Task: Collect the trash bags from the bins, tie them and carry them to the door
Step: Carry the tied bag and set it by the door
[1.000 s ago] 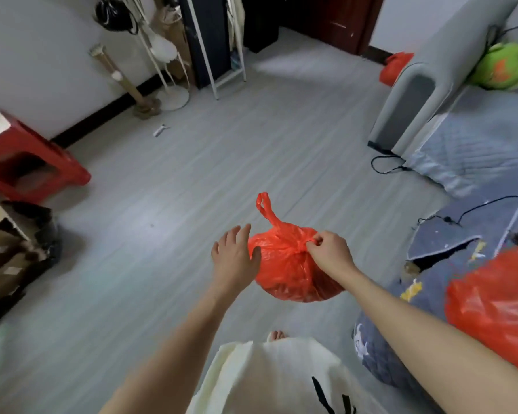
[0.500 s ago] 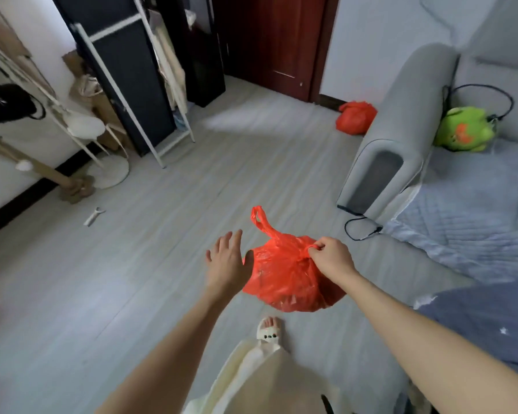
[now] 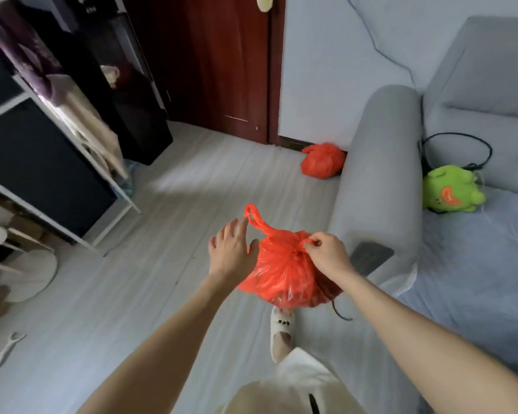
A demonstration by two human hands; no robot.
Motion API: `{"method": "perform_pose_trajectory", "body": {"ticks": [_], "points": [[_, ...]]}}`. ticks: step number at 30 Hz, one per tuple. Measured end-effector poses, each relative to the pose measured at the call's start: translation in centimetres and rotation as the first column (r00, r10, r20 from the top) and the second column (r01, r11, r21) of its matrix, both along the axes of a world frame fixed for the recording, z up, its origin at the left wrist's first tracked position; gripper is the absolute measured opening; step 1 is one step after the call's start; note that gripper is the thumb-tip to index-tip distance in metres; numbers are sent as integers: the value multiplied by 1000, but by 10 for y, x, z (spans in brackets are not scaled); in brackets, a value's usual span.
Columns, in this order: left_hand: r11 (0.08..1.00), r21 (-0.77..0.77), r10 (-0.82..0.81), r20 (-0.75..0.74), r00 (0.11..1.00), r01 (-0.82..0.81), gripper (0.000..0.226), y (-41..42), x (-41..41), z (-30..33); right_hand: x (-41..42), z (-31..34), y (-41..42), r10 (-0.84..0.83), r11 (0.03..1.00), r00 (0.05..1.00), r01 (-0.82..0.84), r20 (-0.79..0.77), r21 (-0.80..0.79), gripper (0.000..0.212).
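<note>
The view has swung up since a moment ago — the dark red door [image 3: 222, 64] now fills the top of the picture, and the second red bag [image 3: 322, 160] by it, beside the grey sofa arm [image 3: 377, 174], looms closer. The red trash bag [image 3: 284, 273] hangs in mid-air over the floor [image 3: 162, 279], knotted at the top. The right hand [image 3: 329, 253] still pinches one handle loop at the knot, fingers curled tight. The left hand [image 3: 232, 249] stays spread wide — its fingertips now reach the other loop, thumb against the bag's side. The bag's far side is hidden behind the right wrist; the shelving [image 3: 42, 150] at left is blurred.
</note>
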State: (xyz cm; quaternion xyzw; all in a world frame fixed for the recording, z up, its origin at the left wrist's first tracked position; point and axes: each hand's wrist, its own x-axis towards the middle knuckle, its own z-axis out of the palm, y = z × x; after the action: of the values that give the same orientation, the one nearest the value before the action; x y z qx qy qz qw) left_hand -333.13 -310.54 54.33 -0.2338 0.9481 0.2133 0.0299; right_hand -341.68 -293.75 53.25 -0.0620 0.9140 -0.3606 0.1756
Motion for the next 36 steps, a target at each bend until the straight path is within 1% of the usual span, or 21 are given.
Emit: {"method": "perform_pose_trajectory", "body": {"ticks": [5,7,9,12,14,15,17,19,21,22,24,26,30,33,36], "points": [[1000,-9,-7,17,1000,7,57,-55,-146,19,-148,7,-47,-3,998,1000,4,-13,55,17],[1000,-13,-8,4,1000,8,57,-75,-191,26,-197,12,-64,-12,997,1000,14,-24,73,17],[1000,-17,-23,-8,1000,23,57,-98,-239,28,-252,13,-85,-8,998,999,11,-40,69,16],[999,-14,-47,29,998,47,58,-137,-311,22,-330,8,-117,-22,996,998,27,-58,88,16],[996,-26,-88,44,995,90,58,-167,-368,13,-387,-1,-141,-14,993,997,24,-82,118,17],[994,-32,-105,60,993,107,58,-176,-385,11,-402,-4,-146,3,991,997,8,-79,136,18],[989,-28,-143,78,987,145,58,-207,-444,2,-455,-18,-167,12,989,997,-1,-78,149,21],[980,-24,-193,98,976,196,58,-239,-507,-5,-507,-31,-188,-20,987,999,27,-49,157,24],[973,-30,-225,115,967,230,58,-261,-555,-7,-543,-36,-207,4,983,1000,1,-27,181,27],[962,-38,-263,131,956,270,58,-274,-599,-15,-580,-45,-219,-5,976,1000,9,-21,216,28],[947,-74,-301,142,943,314,57,-284,-629,-15,-602,-43,-231,10,972,1000,-6,-16,237,29],[927,-87,-348,155,925,364,58,-292,-675,-19,-636,-53,-242,-9,976,1000,14,-22,219,29],[903,-127,-396,129,909,411,62,-298,-774,-43,-712,-87,-259,-33,982,999,34,-6,186,29],[882,-168,-433,85,898,441,65,-298,-853,-83,-773,-134,-271,-45,986,999,40,27,161,29],[852,-207,-480,58,875,481,67,-296,-928,-147,-823,-205,-278,-89,981,995,79,51,177,29]]}}
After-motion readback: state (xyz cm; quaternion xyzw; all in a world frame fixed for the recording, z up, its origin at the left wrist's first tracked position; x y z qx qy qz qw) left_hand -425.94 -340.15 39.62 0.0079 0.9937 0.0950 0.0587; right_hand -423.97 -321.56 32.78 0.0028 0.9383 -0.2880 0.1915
